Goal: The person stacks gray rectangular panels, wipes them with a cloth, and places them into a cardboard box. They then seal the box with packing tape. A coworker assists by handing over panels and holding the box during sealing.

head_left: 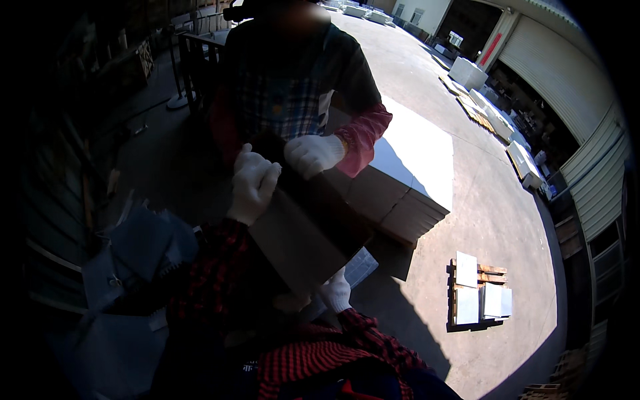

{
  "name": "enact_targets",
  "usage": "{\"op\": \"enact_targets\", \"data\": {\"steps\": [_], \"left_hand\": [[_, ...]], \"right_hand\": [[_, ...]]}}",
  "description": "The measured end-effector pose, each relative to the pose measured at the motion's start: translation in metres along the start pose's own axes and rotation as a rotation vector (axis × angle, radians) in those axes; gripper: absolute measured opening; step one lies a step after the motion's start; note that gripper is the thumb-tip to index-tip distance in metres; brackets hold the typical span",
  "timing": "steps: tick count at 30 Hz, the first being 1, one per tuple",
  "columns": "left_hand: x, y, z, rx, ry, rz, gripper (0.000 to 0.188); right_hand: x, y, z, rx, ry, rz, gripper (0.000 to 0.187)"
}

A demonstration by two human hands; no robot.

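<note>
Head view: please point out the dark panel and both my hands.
Dark panel (293, 241), head view: middle of its lighter side.
Left hand (252, 187), head view: gloved middle.
Right hand (337, 293), head view: gloved middle.

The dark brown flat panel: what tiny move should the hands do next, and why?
Maybe steady the dark brown flat panel: the white-gloved left hand is at its upper end, the white-gloved right hand at its lower end, and a co-worker's white-gloved hand near the top too, so tugging could twist it.

Left hand (253, 185) gripped dark panel (300, 243) near upper end; right hand (335, 291) was at lower end. Co-worker's gloved hand (313, 155) was up top. White-topped stack (417, 160) stood beyond, wooden pallet (492, 278) farther right.
</note>
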State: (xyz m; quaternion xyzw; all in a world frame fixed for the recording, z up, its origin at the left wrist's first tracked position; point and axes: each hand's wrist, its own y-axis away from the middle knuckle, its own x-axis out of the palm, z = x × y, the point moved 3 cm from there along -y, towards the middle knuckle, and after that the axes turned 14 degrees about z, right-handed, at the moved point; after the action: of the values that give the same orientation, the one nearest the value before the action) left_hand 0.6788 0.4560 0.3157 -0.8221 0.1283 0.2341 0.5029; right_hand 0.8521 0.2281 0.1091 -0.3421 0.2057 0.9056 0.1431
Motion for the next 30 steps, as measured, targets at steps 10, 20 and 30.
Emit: {"op": "enact_targets", "data": {"steps": [10,20,30], "left_hand": [[-0.011,0.010,0.007,-0.038,-0.104,0.136,0.026],[0.021,-0.004,0.014,0.100,-0.269,0.200,0.025],[0.007,-0.012,0.006,0.112,-0.295,0.295,0.022]], "right_hand": [[0.011,0.010,-0.035,0.076,-0.045,0.217,0.080],[0.095,0.035,-0.053,-0.318,0.345,0.455,0.054],[0.151,0.045,-0.043,-0.603,0.421,0.621,0.045]]}}
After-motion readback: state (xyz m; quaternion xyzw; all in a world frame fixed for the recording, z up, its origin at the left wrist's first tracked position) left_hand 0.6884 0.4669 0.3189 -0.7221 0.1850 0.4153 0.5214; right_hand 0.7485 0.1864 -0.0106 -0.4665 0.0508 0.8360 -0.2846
